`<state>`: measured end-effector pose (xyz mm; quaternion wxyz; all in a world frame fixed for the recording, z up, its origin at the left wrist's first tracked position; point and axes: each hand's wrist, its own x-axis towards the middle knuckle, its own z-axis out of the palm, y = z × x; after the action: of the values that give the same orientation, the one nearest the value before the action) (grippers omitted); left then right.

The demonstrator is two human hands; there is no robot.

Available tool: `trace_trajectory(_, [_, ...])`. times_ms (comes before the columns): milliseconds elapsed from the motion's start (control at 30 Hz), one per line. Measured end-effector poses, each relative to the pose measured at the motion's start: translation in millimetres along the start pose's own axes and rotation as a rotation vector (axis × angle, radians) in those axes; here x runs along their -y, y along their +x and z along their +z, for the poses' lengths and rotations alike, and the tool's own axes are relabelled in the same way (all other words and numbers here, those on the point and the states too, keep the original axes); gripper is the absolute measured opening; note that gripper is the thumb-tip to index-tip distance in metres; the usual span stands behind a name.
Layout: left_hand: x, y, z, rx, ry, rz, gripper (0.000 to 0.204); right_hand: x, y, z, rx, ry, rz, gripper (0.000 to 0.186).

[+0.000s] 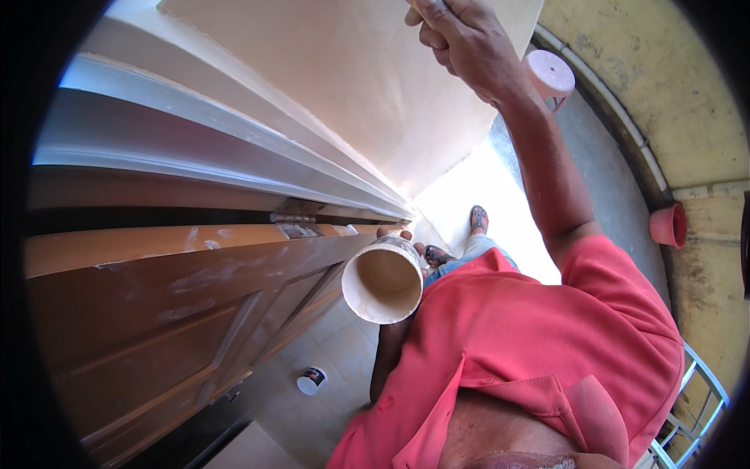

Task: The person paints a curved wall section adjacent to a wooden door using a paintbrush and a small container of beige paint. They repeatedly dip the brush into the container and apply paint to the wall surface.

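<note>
My right hand [461, 39] is raised high against the cream wall [367, 70], fingers closed around a tool whose handle only just shows at the top edge; its kind cannot be told. My left hand [391, 233] holds a round cream-smeared container [383, 280] at chest height, its open mouth facing the camera; only fingertips show over its rim. The container hangs beside the top corner of an open brown wooden door [180, 313].
A grey door frame [226, 148] runs above the door. Far below on the floor stand a small can [311, 381], a pink stool [550, 74] and a red pot [668, 225]. A metal railing [695, 406] is at the lower right.
</note>
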<state>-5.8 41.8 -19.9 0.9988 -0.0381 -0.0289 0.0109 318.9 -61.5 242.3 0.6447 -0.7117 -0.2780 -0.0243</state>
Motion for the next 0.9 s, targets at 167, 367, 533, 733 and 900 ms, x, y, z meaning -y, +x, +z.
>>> trace_trajectory(167, [2.4,-7.4,1.1,-0.078,0.031,0.084,0.075,-94.5,-58.3,12.7,0.193,-0.076,0.394,0.050])
trace_trajectory(367, [2.9,-4.7,8.7,-0.017,0.008,0.075,0.074,-181.9,-148.0,-14.1,0.288,-0.171,0.773,0.048])
trace_trajectory(533, [7.0,-6.7,4.4,-0.052,-0.029,0.106,0.073,-170.7,-177.5,-21.8,0.178,-0.131,0.710,0.029])
trace_trajectory(733, [5.8,-1.2,-3.1,-0.064,-0.026,0.056,0.073,-189.6,-188.3,-20.8,0.185,-0.346,0.641,0.031])
trace_trajectory(900, [8.4,-7.6,-5.2,-0.044,-0.010,0.100,0.073,-147.9,-187.4,-21.0,0.326,0.304,0.805,0.044])
